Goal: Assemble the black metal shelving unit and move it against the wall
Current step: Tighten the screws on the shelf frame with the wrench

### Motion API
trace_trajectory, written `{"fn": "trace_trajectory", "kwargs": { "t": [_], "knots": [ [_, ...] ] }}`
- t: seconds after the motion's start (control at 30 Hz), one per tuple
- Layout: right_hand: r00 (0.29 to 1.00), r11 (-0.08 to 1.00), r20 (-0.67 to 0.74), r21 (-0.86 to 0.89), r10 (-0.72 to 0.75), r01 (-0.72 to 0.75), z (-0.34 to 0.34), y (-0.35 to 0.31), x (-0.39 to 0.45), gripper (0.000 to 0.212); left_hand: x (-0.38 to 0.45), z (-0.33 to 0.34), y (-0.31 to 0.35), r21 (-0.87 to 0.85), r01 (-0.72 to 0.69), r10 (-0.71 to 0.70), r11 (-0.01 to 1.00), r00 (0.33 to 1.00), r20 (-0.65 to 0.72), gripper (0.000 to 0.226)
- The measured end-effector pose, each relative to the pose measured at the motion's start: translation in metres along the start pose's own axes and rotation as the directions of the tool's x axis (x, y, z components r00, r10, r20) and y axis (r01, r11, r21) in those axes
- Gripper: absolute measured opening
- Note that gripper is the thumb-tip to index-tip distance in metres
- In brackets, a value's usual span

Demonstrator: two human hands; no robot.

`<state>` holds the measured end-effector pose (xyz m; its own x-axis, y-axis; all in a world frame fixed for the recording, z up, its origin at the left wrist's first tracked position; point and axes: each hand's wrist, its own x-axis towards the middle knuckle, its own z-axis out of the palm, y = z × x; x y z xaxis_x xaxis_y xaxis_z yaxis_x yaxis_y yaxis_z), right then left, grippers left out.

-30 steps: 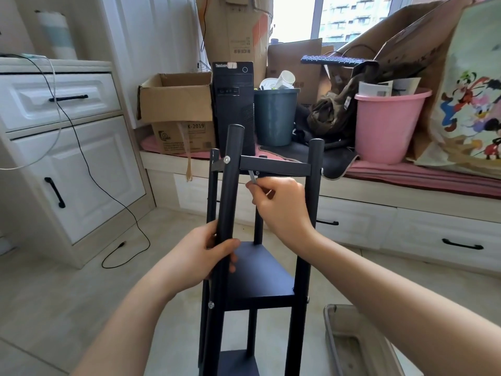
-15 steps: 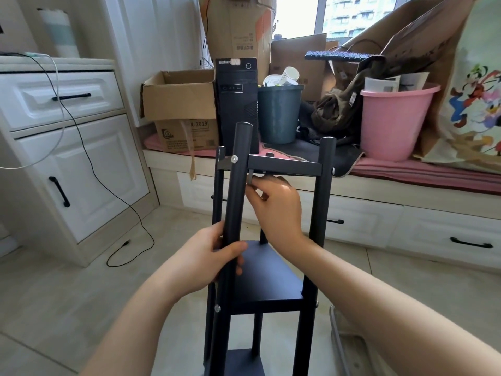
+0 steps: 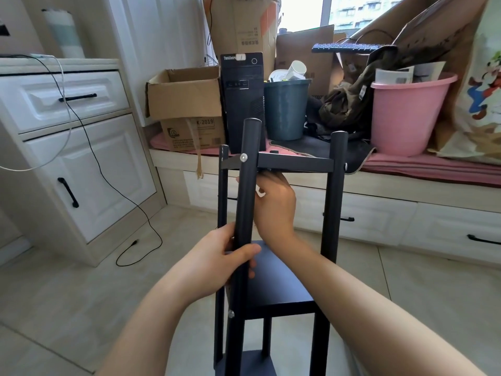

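Left grip (image 3: 225, 263) clasps the front post (image 3: 245, 202); right grip (image 3: 273, 204), beneath the top shelf (image 3: 295, 161), pinches something small; it may drop.

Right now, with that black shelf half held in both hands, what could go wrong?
The left hand alone grips the near post, so the shelving unit could tip. The right hand works tucked under the top shelf, where fingers might get pinched. A black cable trails across the floor nearby, a possible snag when moving it.
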<state>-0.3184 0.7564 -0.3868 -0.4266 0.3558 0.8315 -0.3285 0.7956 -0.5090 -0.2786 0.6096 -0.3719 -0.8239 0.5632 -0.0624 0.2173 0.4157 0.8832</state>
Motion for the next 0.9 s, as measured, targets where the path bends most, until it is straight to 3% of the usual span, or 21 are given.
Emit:
{"fn": "trace_trajectory", "kwargs": {
  "t": [0.13,0.33,0.53,0.67,0.9],
  "knots": [
    [0.992,0.993,0.061,0.039,0.109,-0.112,-0.002,0.001,-0.001,0.017,0.002,-0.001,0.0,0.0,0.001,-0.001,1.0,1.0,-0.02,0.014],
    [0.914,0.969,0.326,-0.035,0.244,-0.246,-0.026,0.013,0.0,0.028,0.003,0.0,0.001,0.007,0.003,-0.003,1.0,1.0,-0.029,0.012],
    [0.859,0.977,0.466,-0.086,0.211,-0.194,-0.076,0.013,-0.009,0.03,-0.002,0.004,0.006,0.003,0.004,-0.004,1.0,1.0,-0.027,0.009],
    [0.898,0.993,0.435,-0.114,0.071,-0.023,-0.109,0.014,-0.022,0.022,-0.005,0.006,0.007,0.027,-0.002,0.003,1.0,1.0,-0.02,0.01],
    [0.944,0.99,0.324,-0.14,0.058,-0.013,-0.138,0.019,-0.02,0.016,-0.006,0.008,0.005,0.038,-0.001,0.003,0.999,0.998,-0.061,0.01]
  ]
}}
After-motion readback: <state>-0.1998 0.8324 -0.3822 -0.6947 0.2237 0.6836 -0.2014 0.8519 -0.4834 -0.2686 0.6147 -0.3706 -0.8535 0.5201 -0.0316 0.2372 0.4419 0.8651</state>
